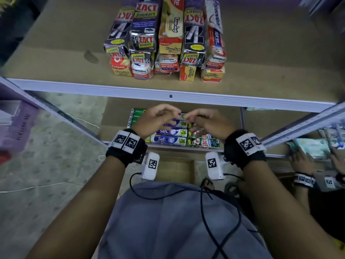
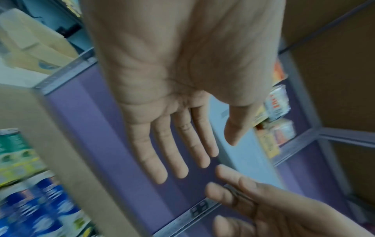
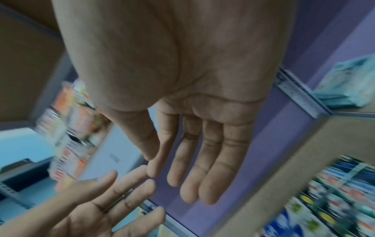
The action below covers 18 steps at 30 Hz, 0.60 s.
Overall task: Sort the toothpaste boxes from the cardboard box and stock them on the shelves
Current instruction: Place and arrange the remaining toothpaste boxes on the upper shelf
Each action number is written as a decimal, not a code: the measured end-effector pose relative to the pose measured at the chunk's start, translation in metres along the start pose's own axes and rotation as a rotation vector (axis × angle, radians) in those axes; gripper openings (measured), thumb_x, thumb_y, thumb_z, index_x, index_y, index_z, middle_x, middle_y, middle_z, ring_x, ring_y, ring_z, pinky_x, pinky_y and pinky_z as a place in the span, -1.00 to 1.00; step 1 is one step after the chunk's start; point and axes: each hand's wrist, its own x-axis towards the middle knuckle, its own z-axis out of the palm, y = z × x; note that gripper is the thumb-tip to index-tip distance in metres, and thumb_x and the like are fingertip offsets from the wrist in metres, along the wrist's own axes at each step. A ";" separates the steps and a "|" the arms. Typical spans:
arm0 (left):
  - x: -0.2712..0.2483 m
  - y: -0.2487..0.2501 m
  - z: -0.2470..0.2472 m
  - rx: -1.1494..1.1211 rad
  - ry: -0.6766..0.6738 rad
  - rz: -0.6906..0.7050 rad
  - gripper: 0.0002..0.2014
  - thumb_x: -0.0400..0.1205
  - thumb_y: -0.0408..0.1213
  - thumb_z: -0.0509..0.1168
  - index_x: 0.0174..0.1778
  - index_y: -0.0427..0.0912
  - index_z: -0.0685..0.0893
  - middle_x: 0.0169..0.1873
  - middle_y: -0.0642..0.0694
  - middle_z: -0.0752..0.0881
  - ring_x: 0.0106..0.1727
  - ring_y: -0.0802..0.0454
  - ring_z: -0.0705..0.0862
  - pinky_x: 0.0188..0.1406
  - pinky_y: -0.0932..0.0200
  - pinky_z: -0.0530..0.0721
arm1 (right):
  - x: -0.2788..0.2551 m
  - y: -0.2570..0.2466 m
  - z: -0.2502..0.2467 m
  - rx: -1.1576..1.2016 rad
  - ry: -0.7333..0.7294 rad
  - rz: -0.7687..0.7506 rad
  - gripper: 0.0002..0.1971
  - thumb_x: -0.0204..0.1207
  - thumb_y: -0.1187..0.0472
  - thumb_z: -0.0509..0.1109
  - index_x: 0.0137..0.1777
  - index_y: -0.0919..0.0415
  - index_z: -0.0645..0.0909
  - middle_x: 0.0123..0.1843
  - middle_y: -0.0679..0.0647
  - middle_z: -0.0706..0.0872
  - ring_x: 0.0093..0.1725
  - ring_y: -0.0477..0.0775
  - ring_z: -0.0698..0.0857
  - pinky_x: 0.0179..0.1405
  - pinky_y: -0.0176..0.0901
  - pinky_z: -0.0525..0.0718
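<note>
While both hands hover empty over the lower shelf (image 1: 231,116), stocking looks well advanced: mixed Zact, Colgate and Pepsodent toothpaste boxes (image 1: 164,40) stand stacked on the upper shelf (image 1: 186,94), and Safi and Darlie boxes (image 1: 169,140) lie in rows below. The left hand (image 1: 156,118) and right hand (image 1: 207,122) hold nothing, fingers relaxed. Only the head view shows the cardboard box (image 1: 175,170) at the feet, its contents hidden; wrist views confirm bare palms.

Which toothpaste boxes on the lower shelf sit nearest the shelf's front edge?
The frontmost Safi box and the green-and-red Zact box beside it lie along the front edge. The other Safi box and the Darlie boxes lie farther back.
</note>
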 end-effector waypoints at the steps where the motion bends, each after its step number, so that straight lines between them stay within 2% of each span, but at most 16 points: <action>1: -0.002 0.014 -0.001 0.003 0.004 0.047 -0.75 0.66 -0.03 0.37 0.17 -0.03 0.75 0.05 -0.04 0.82 0.09 -0.04 0.80 0.05 0.06 0.79 | -0.004 -0.013 -0.004 0.006 0.019 -0.044 -0.80 0.70 0.16 0.30 0.11 0.04 0.77 0.06 -0.02 0.82 -0.07 0.05 0.81 -0.05 0.00 0.82; 5: -0.009 0.069 -0.009 0.076 -0.007 0.196 -0.77 0.69 -0.12 0.35 0.19 -0.14 0.73 -0.04 -0.15 0.82 0.01 -0.17 0.80 0.06 -0.11 0.80 | -0.020 -0.066 -0.022 -0.012 0.056 -0.183 -0.80 0.72 0.24 0.28 0.13 0.18 0.75 -0.02 0.13 0.83 -0.17 0.09 0.79 -0.23 -0.15 0.77; 8: -0.015 0.110 -0.016 0.152 -0.030 0.322 -0.80 0.70 -0.14 0.35 0.19 -0.08 0.72 -0.06 -0.14 0.81 -0.05 -0.18 0.80 -0.01 -0.11 0.81 | -0.031 -0.097 -0.035 -0.024 0.074 -0.267 -0.80 0.72 0.28 0.27 0.12 0.25 0.74 -0.11 0.18 0.82 -0.27 0.11 0.77 -0.38 -0.21 0.72; 13: -0.018 0.171 -0.027 0.247 0.031 0.498 -0.77 0.67 -0.05 0.36 0.19 -0.02 0.72 -0.01 -0.06 0.80 -0.03 -0.10 0.81 -0.05 -0.01 0.81 | -0.037 -0.140 -0.057 -0.032 0.124 -0.358 -0.81 0.72 0.26 0.29 0.12 0.27 0.73 -0.15 0.15 0.78 -0.28 0.10 0.73 -0.38 -0.17 0.70; 18: -0.004 0.214 -0.039 0.375 0.096 0.557 -0.82 0.67 -0.05 0.37 0.13 0.03 0.73 -0.05 -0.01 0.81 -0.04 0.00 0.81 -0.15 0.07 0.80 | -0.029 -0.174 -0.077 -0.065 0.206 -0.394 -0.81 0.71 0.31 0.29 0.13 0.26 0.74 -0.13 0.15 0.78 -0.32 0.06 0.71 -0.35 -0.13 0.73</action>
